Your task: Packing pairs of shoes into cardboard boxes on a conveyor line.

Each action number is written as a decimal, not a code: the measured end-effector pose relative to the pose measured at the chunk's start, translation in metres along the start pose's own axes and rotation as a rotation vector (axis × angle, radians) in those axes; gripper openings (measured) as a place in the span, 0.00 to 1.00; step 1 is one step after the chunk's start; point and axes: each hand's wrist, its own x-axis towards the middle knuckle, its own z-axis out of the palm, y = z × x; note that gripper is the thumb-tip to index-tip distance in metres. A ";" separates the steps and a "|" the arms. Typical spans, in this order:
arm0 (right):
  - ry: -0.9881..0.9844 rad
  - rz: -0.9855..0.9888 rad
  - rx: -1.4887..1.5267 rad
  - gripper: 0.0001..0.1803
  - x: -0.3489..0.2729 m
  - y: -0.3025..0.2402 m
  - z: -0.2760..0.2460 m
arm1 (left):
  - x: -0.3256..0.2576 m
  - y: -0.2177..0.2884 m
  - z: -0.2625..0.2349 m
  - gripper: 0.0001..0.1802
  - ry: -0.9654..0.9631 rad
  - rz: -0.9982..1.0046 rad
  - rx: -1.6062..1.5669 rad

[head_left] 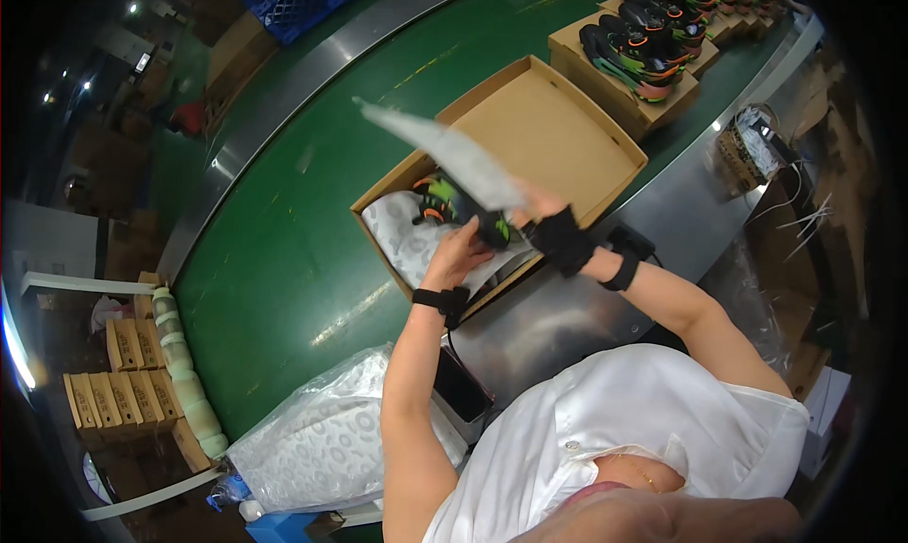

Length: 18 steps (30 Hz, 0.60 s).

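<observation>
Right grip, at the end of the right hand (541, 206), is closing on one end of a white sheet (440, 150), which is slanting up over the open box (558, 131) and showing blurred. Left hand (458, 254) is touching the dark shoe (462, 204) at the box's near left part; whether its grip is closing round the shoe, I cannot tell. The shoe, with green and orange patches, is lying inside the box on patterned paper (392, 223), and the paper is lining that end. The box's far right part is showing bare brown card.

Each wrist is wearing a black band (437, 301), and a black wrap (564, 242) is covering part of the right hand. The box is sitting on a green belt (274, 259), its near side lying along the steel edge (558, 311). Beyond the box, to its right, a row of similar shoes (643, 46) is standing on brown cartons (615, 79). Nearer than the box, to its left, a clear bag (317, 439) is holding more patterned paper, and a dark flat device (461, 389) is lying beside it. Far left of the box, small cartons (123, 401) are standing in rows. Beyond the box, to its left, a blue crate (298, 4) is showing past the belt.
</observation>
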 end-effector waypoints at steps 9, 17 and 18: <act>-0.999 -0.119 -0.528 0.23 -0.047 0.035 0.079 | -0.068 -0.002 -0.041 0.17 0.849 1.012 0.677; -0.982 0.370 0.014 0.23 -0.055 -0.012 -0.014 | -0.027 -0.062 -0.131 0.28 0.672 0.658 0.737; -0.919 0.495 0.092 0.25 -0.073 0.007 -0.029 | -0.043 -0.053 -0.111 0.34 0.666 0.735 1.028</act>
